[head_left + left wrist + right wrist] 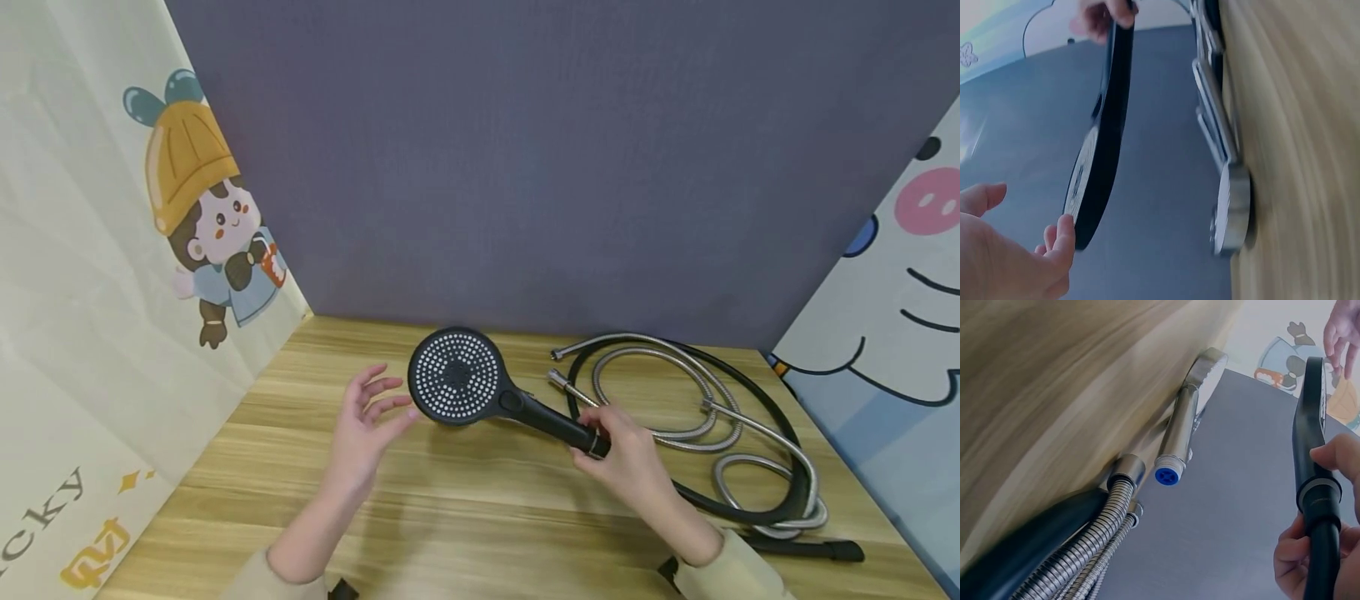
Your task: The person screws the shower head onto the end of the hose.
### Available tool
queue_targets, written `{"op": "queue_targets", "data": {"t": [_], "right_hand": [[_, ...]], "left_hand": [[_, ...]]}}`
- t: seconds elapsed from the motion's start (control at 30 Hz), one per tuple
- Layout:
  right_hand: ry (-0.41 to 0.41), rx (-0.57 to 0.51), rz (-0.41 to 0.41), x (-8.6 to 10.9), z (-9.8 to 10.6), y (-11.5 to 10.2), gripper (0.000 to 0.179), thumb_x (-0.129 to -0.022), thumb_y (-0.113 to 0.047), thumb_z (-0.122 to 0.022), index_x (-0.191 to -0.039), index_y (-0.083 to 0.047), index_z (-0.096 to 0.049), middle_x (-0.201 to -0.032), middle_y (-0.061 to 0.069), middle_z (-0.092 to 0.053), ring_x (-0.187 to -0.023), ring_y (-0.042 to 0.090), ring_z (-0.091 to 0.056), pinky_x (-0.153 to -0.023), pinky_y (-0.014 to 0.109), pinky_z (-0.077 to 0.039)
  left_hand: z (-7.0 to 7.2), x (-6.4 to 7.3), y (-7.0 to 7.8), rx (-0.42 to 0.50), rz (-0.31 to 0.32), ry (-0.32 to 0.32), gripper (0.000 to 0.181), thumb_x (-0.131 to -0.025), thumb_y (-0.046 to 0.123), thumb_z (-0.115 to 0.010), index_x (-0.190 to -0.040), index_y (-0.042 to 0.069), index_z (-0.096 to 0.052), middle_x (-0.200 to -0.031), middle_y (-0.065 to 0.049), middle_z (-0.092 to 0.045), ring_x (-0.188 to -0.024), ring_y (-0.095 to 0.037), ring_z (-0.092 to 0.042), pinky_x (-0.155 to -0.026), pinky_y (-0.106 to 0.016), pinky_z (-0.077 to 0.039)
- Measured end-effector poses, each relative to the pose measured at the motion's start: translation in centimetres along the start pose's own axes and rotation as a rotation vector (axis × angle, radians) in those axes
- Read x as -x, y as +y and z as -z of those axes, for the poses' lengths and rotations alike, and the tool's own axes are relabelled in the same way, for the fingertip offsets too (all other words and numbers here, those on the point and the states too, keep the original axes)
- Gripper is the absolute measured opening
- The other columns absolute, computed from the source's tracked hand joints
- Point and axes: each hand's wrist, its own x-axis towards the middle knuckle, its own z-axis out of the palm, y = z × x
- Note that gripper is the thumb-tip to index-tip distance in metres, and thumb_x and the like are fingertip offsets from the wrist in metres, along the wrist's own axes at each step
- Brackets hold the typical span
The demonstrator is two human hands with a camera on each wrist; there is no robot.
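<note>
A black handheld shower head (551,418) is held above the table, its round face with pale nozzles toward the head camera. My right hand (628,454) grips the lower end of its handle. In the right wrist view, a black hose (1322,565) runs down from the handle's collar through the fingers. My left hand (367,429) is beside the round face with fingers spread and bent loosely. In the left wrist view its fingertips overlap the rim; I cannot tell whether they touch. A chrome shower head (1180,425) lies on the table, largely hidden in the head view.
Coiled chrome hoses (731,417) and a looped black hose (776,404) lie on the right of the wooden table (300,467). A black hose end (843,550) lies near the front right. A grey panel (525,167) stands behind, with printed curtains (90,250) at both sides.
</note>
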Motion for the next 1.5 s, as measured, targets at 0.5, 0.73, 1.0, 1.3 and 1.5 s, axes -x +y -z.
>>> {"op": "queue_targets", "data": {"t": [0.5, 0.73, 1.0, 1.3, 1.5], "right_hand": [[-0.046, -0.014, 0.076, 0.7, -0.3, 0.1, 0.047, -0.054, -0.008, -0.085, -0.094, -0.011, -0.061, -0.084, -0.005, -0.06, -0.072, 0.005, -0.056, -0.056, 0.021, -0.052], [-0.08, -0.04, 0.086, 1.2, -0.6, 0.4, 0.043, -0.057, -0.009, -0.084, -0.094, -0.011, -0.062, -0.087, -0.007, -0.059, -0.073, 0.003, -0.055, -0.056, 0.019, -0.052], [-0.117, -0.046, 0.119, 1.2, -0.9, 0.6, 0.045, -0.056, -0.011, -0.086, -0.094, -0.012, -0.061, -0.087, -0.007, -0.059, -0.074, 0.003, -0.056, -0.058, 0.018, -0.052], [-0.123, -0.033, 0.173, 1.3, -1.6, 0.7, 0.045, -0.053, -0.012, -0.084, -0.091, -0.013, -0.061, -0.085, -0.006, -0.059, -0.073, 0.003, -0.054, -0.058, 0.018, -0.052], [-0.16, -0.046, 0.159, 1.8, -2.2, 0.6, 0.045, -0.053, -0.011, -0.084, -0.091, -0.015, -0.06, -0.084, -0.009, -0.057, -0.071, 0.001, -0.052, -0.058, 0.016, -0.051]], "left_hand": [[3.6, -3.3, -0.6, -0.19, -0.038, -0.186, 0.073, -0.077, -0.006, -0.07, -0.139, 0.006, -0.032, -0.132, -0.017, -0.046, -0.118, -0.04, -0.045, -0.082, -0.024, -0.055], [5.2, -5.0, -2.1, -0.282, -0.102, -0.296, 0.067, -0.077, -0.003, -0.072, -0.135, 0.006, -0.04, -0.131, -0.021, -0.047, -0.113, -0.039, -0.05, -0.082, -0.024, -0.055], [6.5, -6.3, -3.6, -0.318, -0.102, -0.448, 0.059, -0.079, 0.005, -0.074, -0.131, 0.009, -0.047, -0.131, -0.022, -0.047, -0.108, -0.037, -0.055, -0.081, -0.029, -0.057], [7.1, -6.5, -4.0, -0.344, -0.054, -0.566, 0.058, -0.078, 0.0, -0.072, -0.13, -0.001, -0.046, -0.131, -0.022, -0.048, -0.104, -0.033, -0.056, -0.081, -0.031, -0.057], [7.3, -6.4, -4.4, -0.42, -0.016, -0.624, 0.063, -0.075, 0.0, -0.072, -0.132, 0.001, -0.045, -0.132, -0.021, -0.048, -0.108, -0.038, -0.053, -0.084, -0.036, -0.056]]}}
